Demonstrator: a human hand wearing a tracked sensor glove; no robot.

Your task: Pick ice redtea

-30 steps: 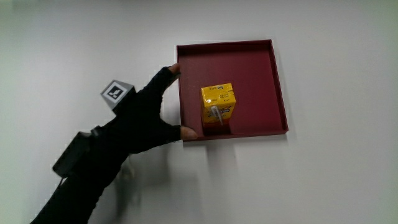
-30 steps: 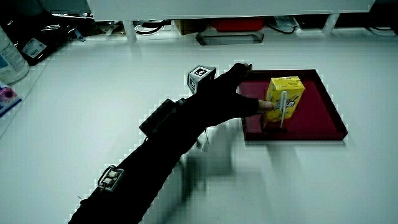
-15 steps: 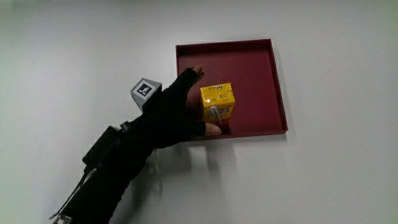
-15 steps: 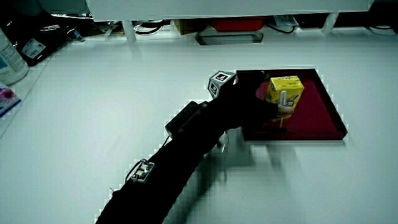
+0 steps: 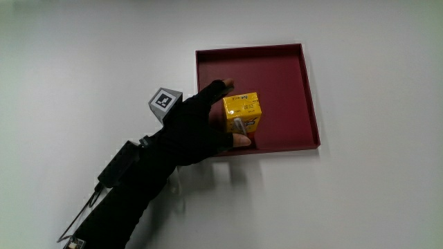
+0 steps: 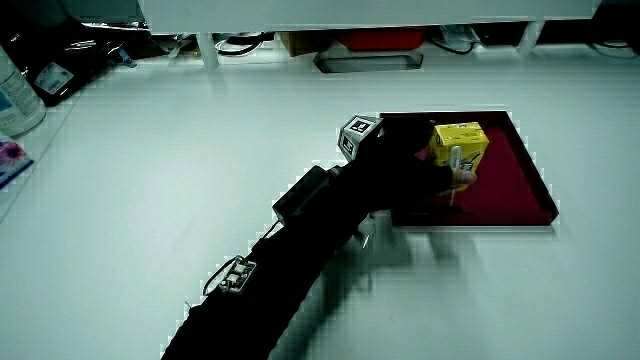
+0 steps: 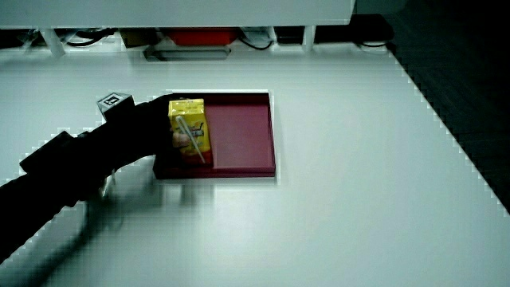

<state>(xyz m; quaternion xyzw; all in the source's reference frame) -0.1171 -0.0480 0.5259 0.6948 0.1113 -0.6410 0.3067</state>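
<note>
The ice redtea is a small yellow carton [image 5: 243, 111] with a straw on its face. It stands upright in a dark red square tray [image 5: 284, 76], close to the tray wall nearest the person. The gloved hand [image 5: 228, 114] reaches over the tray's rim and wraps the carton, one finger on the side away from the person and the thumb on the near side. Both side views show the carton [image 6: 460, 142] [image 7: 187, 119] with the hand [image 6: 415, 160] [image 7: 159, 127] closed against it. The patterned cube [image 5: 165, 100] sits on the hand's back.
The tray [image 6: 505, 185] [image 7: 239, 135] holds only the carton. A white bottle [image 6: 15, 90] stands at the table's edge in a side view. The low partition [image 6: 370, 15] with cables and boxes under it runs along the table.
The hand has moved from beside the tray in over its rim and closed its fingers and thumb around the carton. The carton stands where it stood.
</note>
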